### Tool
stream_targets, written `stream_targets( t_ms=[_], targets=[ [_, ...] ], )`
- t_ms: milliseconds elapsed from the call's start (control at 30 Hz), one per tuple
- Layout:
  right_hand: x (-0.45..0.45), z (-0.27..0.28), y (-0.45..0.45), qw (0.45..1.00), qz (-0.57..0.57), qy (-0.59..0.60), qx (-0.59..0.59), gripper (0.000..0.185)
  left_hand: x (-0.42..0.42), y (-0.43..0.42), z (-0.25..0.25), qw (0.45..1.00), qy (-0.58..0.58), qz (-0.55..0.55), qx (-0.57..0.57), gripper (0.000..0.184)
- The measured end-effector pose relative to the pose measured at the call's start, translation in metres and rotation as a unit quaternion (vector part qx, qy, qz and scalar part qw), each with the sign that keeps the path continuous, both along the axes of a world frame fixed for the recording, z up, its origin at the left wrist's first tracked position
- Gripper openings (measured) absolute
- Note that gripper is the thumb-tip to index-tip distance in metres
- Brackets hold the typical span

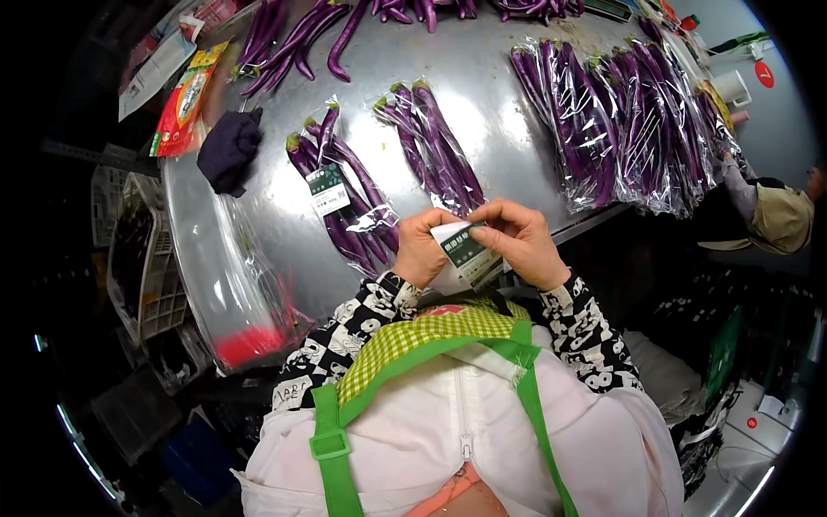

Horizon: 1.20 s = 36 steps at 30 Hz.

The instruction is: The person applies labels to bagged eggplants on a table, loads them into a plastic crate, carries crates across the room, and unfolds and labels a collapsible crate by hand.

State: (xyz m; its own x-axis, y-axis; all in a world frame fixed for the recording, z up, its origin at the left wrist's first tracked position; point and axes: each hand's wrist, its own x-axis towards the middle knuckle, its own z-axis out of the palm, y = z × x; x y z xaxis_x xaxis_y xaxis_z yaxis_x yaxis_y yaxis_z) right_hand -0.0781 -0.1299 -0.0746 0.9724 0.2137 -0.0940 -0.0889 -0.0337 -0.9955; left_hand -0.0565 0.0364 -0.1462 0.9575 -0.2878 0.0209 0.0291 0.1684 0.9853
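Close to my apron, my left hand and my right hand are both closed on a green and white printed label. White paper, perhaps its backing, shows by my left fingers. Just beyond my hands lies a clear bag of long purple eggplants, its near end hidden behind them. To its left is another bag of eggplants with a similar label stuck on its front.
Several bagged eggplants lie in a row at the right of the metal table. Loose eggplants are at the back. On the left are a dark cloth, a stack of clear bags and a red-yellow packet. Another person is at right.
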Motion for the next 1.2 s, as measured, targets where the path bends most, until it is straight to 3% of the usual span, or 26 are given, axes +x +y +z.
stream_targets(
  t_ms=[67, 133, 200, 233, 300, 333, 400, 467, 533, 600, 667, 800, 933, 1000, 1033, 1067, 1133, 1167, 1200],
  targets=[
    [0.000, 0.000, -0.001, 0.998, 0.000, 0.059, 0.027, 0.017, -0.001, -0.001, 0.003, 0.999, -0.026, 0.012, 0.017, 0.010],
    [0.004, -0.006, -0.001, 0.998, -0.009, 0.046, 0.031, 0.013, 0.000, -0.002, 0.004, 0.998, -0.045, 0.020, 0.033, 0.008],
    [0.011, -0.014, -0.002, 0.983, -0.035, -0.145, -0.112, 0.012, 0.003, -0.002, -0.008, 0.996, -0.038, 0.023, 0.079, 0.007],
    [0.017, -0.013, -0.005, 0.982, -0.037, -0.147, -0.111, 0.012, 0.005, -0.006, -0.012, 0.994, -0.060, 0.016, 0.089, 0.003],
    [0.033, -0.011, -0.012, 0.982, -0.103, -0.138, -0.080, 0.008, 0.014, -0.003, -0.005, 0.948, -0.152, -0.031, 0.277, 0.008],
    [0.037, -0.001, -0.015, 0.991, -0.124, -0.053, 0.006, 0.005, 0.019, -0.002, 0.006, 0.898, -0.212, -0.052, 0.381, 0.011],
    [0.053, -0.004, -0.024, 0.975, -0.191, -0.106, 0.047, 0.005, 0.036, -0.004, 0.003, 0.895, -0.245, -0.065, 0.367, 0.017],
    [0.067, 0.001, -0.031, 0.955, -0.249, -0.145, 0.076, 0.007, 0.053, -0.010, 0.008, 0.841, -0.366, -0.130, 0.376, 0.018],
    [0.080, 0.002, -0.039, 0.952, -0.255, -0.103, 0.134, 0.010, 0.057, -0.012, -0.004, 0.844, -0.348, -0.174, 0.370, 0.018],
    [0.093, -0.008, -0.043, 0.952, -0.234, -0.069, 0.185, 0.010, 0.050, -0.008, -0.023, 0.781, -0.321, -0.230, 0.484, 0.020],
    [0.106, -0.027, -0.041, 0.960, -0.218, -0.025, 0.174, 0.012, 0.037, 0.001, -0.022, 0.789, -0.313, -0.208, 0.486, 0.016],
    [0.122, -0.060, -0.012, 0.982, -0.161, 0.024, 0.094, 0.014, 0.022, 0.001, -0.022, 0.815, -0.297, -0.194, 0.459, 0.014],
    [0.142, -0.086, 0.016, 0.992, -0.119, -0.027, -0.035, 0.019, 0.018, 0.000, -0.022, 0.819, -0.294, -0.181, 0.458, 0.017],
    [0.151, -0.102, 0.018, 0.952, -0.099, -0.091, -0.276, 0.025, 0.013, 0.003, -0.025, 0.820, -0.298, -0.170, 0.459, 0.017],
    [0.151, -0.105, 0.020, 0.901, -0.106, -0.111, -0.407, 0.032, 0.009, 0.005, -0.028, 0.839, -0.268, -0.172, 0.442, 0.017],
    [0.149, -0.107, 0.020, 0.875, -0.116, -0.093, -0.461, 0.045, 0.006, 0.007, -0.028, 0.857, -0.238, -0.174, 0.424, 0.017],
    [0.144, -0.106, 0.017, 0.801, -0.179, -0.194, -0.537, 0.061, -0.002, 0.011, -0.026, 0.845, -0.252, -0.169, 0.441, 0.017],
    [0.144, -0.115, 0.012, 0.828, -0.176, -0.139, -0.515, 0.070, -0.007, 0.013, -0.025, 0.852, -0.251, -0.152, 0.434, 0.015],
    [0.143, -0.129, 0.011, 0.851, -0.199, -0.068, -0.481, 0.064, -0.011, 0.014, -0.024, 0.858, -0.253, -0.135, 0.427, 0.013]
  ],
)
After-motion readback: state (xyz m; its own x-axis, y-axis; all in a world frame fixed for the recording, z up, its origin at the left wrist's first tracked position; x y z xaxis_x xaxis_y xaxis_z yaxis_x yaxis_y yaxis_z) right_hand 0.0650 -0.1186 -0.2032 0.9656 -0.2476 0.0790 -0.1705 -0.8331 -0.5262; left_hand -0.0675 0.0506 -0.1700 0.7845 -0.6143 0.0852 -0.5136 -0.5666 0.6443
